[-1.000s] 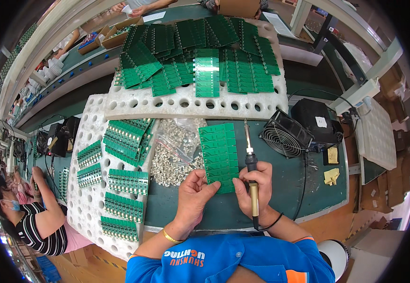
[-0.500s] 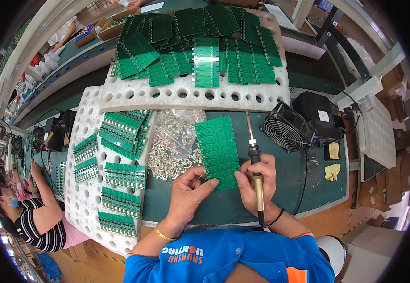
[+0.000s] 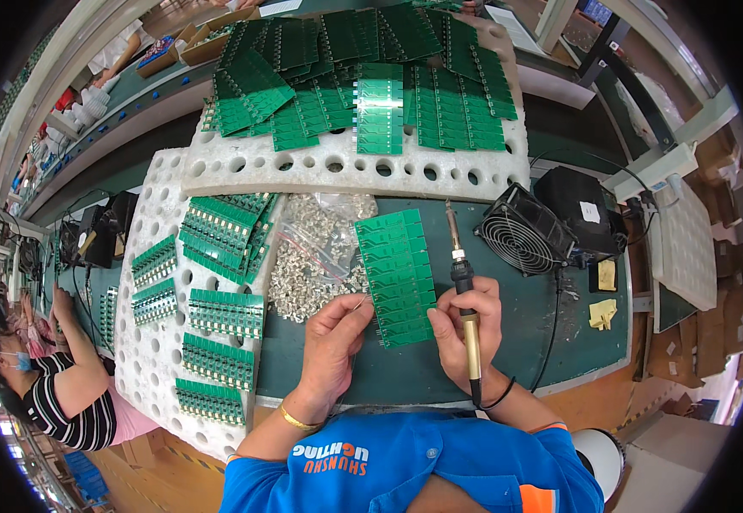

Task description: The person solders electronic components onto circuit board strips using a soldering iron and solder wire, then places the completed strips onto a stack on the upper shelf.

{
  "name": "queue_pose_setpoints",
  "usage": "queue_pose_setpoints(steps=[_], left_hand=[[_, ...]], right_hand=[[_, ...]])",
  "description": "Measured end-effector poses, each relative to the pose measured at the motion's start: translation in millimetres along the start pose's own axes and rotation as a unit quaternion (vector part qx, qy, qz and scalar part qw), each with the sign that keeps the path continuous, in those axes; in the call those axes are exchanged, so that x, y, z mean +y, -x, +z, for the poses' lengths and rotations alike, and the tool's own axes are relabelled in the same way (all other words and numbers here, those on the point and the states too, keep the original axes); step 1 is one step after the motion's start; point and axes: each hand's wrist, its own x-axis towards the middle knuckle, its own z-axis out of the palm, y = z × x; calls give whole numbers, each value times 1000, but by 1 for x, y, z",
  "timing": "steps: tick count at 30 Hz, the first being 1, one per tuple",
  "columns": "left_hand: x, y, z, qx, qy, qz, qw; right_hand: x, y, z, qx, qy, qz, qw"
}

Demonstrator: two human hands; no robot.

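A green circuit board panel [image 3: 395,278] lies in front of me on the bench, slightly tilted. Beside its lower left edge, my left hand [image 3: 333,342] is closed in a pinch on a thin solder wire [image 3: 359,303]. My right hand [image 3: 472,329] wraps round a soldering iron [image 3: 462,278], its tip pointing away from me and apart from the board. The right thumb is close to the board's right edge; whether it touches cannot be made out. Left of the board, small metal parts [image 3: 299,286] are heaped on and around a clear plastic bag [image 3: 327,244].
White foam sheets with holes [image 3: 303,168] carry stacked bare panels [image 3: 290,51] at the back and populated boards [image 3: 226,314] at left. A black fan [image 3: 525,235] and dark box [image 3: 578,212] stand at right, near a yellow sponge [image 3: 602,314]. A co-worker [image 3: 64,385] sits at far left.
My left thumb has come off the board's lower left corner. That hand now pinches the wire beside the board's left edge. The right hand keeps its hold on the iron.
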Motion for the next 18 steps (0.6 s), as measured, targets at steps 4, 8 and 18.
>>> queue_pose_setpoints(steps=[4,8,18], left_hand=[[0,-4,-2,-1,-4,-1,1000],[-1,-7,-4,-5,-4,4,1000],[-3,-8,-4,0,-10,-7,1000]], right_hand=[[-1,1,1,1,-10,14,1000],[-1,0,0,-1,-2,12,1000],[0,3,-3,-24,10,-19,999]])
